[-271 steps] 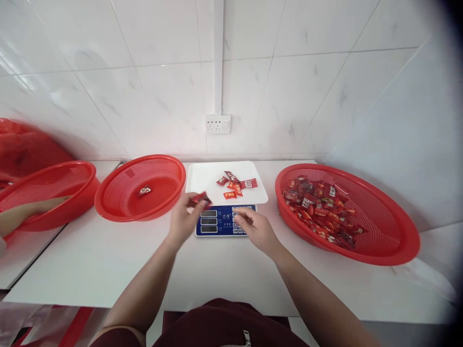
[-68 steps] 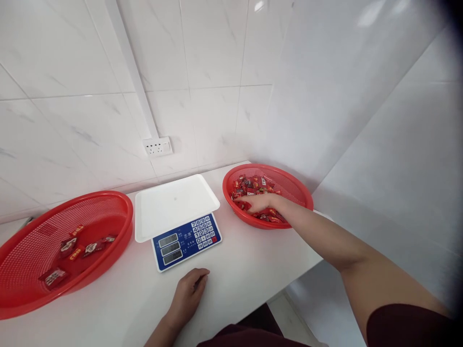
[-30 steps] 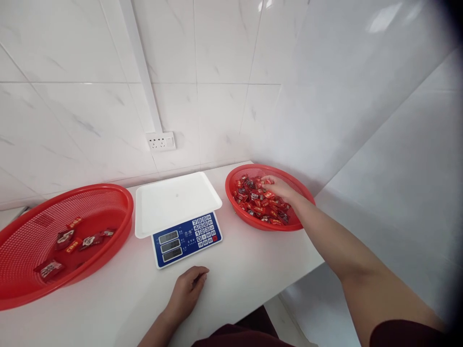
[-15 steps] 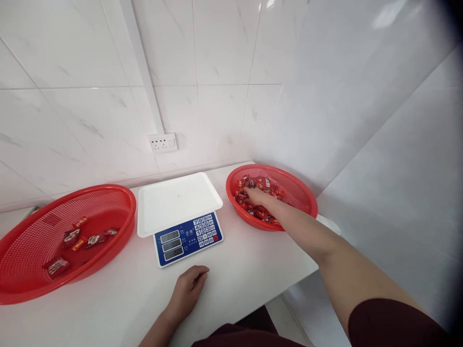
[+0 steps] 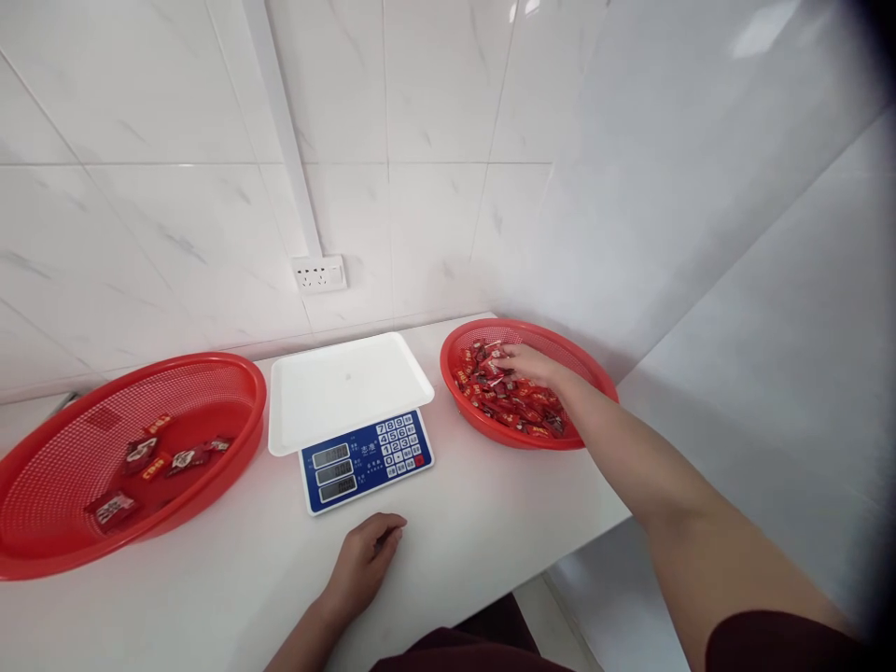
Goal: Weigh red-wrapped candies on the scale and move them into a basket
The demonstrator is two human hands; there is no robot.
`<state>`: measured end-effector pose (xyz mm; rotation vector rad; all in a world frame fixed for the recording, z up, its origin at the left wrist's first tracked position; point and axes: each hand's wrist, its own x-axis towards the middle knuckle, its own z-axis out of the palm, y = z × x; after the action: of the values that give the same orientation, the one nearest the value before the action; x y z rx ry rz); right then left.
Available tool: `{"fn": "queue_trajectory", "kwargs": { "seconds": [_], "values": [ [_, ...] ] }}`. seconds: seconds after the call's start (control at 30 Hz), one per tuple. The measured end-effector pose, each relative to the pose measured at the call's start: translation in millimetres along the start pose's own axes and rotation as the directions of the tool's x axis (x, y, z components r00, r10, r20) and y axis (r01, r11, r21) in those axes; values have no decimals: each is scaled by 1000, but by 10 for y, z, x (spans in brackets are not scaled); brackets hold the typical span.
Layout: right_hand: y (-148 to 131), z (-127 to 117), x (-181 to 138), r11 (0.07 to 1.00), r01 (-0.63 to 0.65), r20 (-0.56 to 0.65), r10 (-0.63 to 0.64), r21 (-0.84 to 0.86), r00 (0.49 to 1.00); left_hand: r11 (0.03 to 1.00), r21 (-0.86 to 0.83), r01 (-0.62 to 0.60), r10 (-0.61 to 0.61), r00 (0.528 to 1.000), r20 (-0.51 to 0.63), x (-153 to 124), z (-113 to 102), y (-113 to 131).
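In the right red plastic basket (image 5: 458, 411) lies a heap of small red wrapped candies (image 5: 522, 406). My right hand (image 5: 528, 362) is over the back of this heap, its fingers bent around a red wrapped candy (image 5: 496, 359); other candies touch or lie just below the fingertips. Loosely curled, my left hand (image 5: 364, 565) rests on the white table in front of the scale, with nothing visible in it. The digital scale (image 5: 368, 462) has a blue keypad panel and a bare white tray (image 5: 350, 387).
At the left stands a second red basket (image 5: 231, 383), tilted in view, with several wrapped candies (image 5: 144, 455) on its bottom. Behind the white table (image 5: 490, 523) rises a tiled wall with a socket (image 5: 320, 273). A grey wall (image 5: 756, 308) bounds the right side.
My right hand has come up out of the candy heap and shifted slightly right, with a candy at its fingers. More of the heap shows. My left hand stays put.
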<state>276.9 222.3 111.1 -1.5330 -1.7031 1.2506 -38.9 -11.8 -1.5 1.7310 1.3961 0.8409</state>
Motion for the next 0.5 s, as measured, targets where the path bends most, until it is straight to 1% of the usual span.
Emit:
{"fn": "queue_trajectory", "kwargs": {
  "seconds": [0.07,0.13,0.2,0.23,0.27,0.3,0.37,0.4,0.43,0.47,0.5],
  "values": [
    [-51,-25,-78,996,12,-37,-8,92,999,999,-31,8,-8,1000,16,-6,-21,45],
    [-115,-28,-167,979,53,-80,-38,197,996,997,-77,22,-19,999,39,7,-61,140],
    [-195,32,-276,922,135,-114,-100,362,988,982,-185,36,-26,998,53,54,-114,299],
    [-239,101,-338,874,180,-123,-139,451,983,959,-279,43,-29,998,57,94,-140,401],
    [-282,200,-404,817,221,-127,-181,532,975,918,-394,52,-33,998,54,145,-165,513],
    [-320,328,-472,771,248,-119,-221,586,968,850,-524,62,-41,998,53,204,-188,627],
    [-367,652,-606,725,278,-76,-299,630,951,667,-739,92,-88,995,45,339,-225,831],
    [-371,833,-667,717,281,-40,-334,638,942,587,-801,115,-117,992,56,406,-241,906],
    [-361,1015,-722,716,279,6,-368,640,930,530,-838,126,-142,988,58,464,-255,959],
    [-339,1190,-768,721,277,49,-395,635,917,497,-857,132,-162,985,59,510,-269,987],
    [-309,1351,-806,727,277,77,-413,628,908,486,-863,134,-180,982,51,540,-282,994]
  ]
}}
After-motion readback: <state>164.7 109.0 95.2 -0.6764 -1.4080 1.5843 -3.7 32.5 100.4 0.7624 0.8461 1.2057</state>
